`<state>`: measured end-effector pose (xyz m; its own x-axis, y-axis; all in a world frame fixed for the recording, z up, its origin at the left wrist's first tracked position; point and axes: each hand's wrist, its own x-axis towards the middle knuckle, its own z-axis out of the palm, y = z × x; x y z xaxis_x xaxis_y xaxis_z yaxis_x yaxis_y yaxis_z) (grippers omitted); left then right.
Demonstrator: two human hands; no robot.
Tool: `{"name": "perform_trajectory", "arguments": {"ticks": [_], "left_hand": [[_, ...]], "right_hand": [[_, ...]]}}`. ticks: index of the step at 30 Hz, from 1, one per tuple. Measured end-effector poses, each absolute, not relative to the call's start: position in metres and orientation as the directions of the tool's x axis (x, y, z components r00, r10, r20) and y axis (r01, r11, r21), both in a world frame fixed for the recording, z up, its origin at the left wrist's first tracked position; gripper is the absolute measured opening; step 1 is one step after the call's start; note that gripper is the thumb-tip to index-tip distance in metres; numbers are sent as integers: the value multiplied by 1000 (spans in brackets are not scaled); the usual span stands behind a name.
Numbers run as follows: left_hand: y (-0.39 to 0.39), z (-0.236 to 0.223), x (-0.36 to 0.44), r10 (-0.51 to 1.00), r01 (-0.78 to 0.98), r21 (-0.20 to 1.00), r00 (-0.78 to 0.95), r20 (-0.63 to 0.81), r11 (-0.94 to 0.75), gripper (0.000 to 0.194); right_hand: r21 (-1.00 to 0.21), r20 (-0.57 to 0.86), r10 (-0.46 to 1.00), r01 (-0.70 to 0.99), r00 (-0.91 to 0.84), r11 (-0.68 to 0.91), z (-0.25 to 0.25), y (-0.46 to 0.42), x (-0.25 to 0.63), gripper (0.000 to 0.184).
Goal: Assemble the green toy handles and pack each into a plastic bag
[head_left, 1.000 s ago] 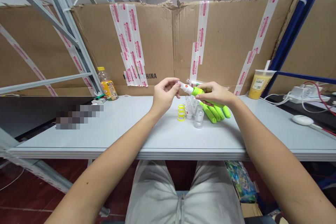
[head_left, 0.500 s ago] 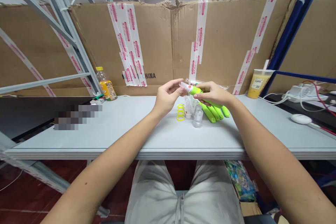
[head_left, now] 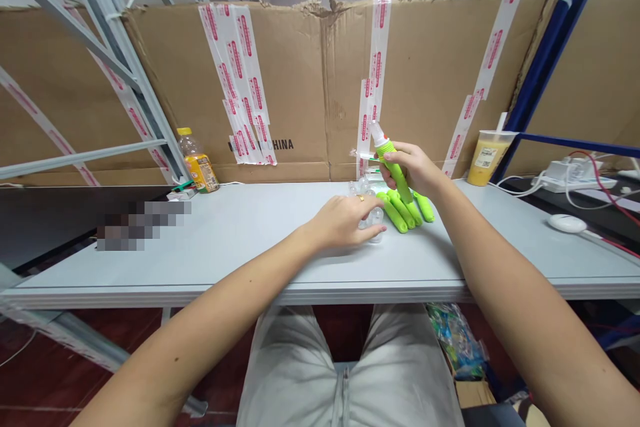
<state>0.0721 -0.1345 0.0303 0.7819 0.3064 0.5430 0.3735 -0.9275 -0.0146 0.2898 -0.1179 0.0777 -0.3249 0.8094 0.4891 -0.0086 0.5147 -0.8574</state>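
Observation:
My right hand is closed around a lime-green tube with ribbed neck and a clear-white tip, held raised and tilted above the table. Below it lie several similar green tubes side by side. My left hand is low over the table, thumb and fingers apart around a small clear plastic bottle; a firm grip does not show. More clear plastic pieces stand just behind the fingers. A ring sits on one left finger. The left hand covers the spot where the yellow rings lay.
A drink bottle with yellow cap stands at the back left, a lidded cup with straw at the back right. A taped cardboard wall closes the table's rear. A white mouse-like object and a power strip lie right.
My left hand has let go of the tube's clear tip and moved down to the clear bottles. My right hand has tilted the green tube more upright, tip upward.

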Motion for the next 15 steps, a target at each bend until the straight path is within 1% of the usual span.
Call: {"name": "perform_trajectory", "arguments": {"ticks": [4,8,10,12,13,15], "left_hand": [[-136,32,72,341,381,19,803,489,-924,29],[-134,35,68,308,315,66,824,476,-947,22],[-132,38,66,318,283,147,806,500,-948,20],[-127,42,62,377,246,293,714,590,-924,22],[-123,45,59,423,221,370,623,658,-902,23],[-113,53,50,505,157,482,353,788,-862,24]], "right_hand": [[-866,471,813,-4,-341,500,77,-118,290,23],[-862,469,809,13,-355,506,77,-118,290,21],[-859,466,809,34,-357,510,76,-118,291,21],[-855,465,807,52,-365,516,76,-118,292,21],[-853,463,804,58,-373,519,76,-119,292,21],[-848,458,798,75,-392,524,76,-120,292,20]]}}
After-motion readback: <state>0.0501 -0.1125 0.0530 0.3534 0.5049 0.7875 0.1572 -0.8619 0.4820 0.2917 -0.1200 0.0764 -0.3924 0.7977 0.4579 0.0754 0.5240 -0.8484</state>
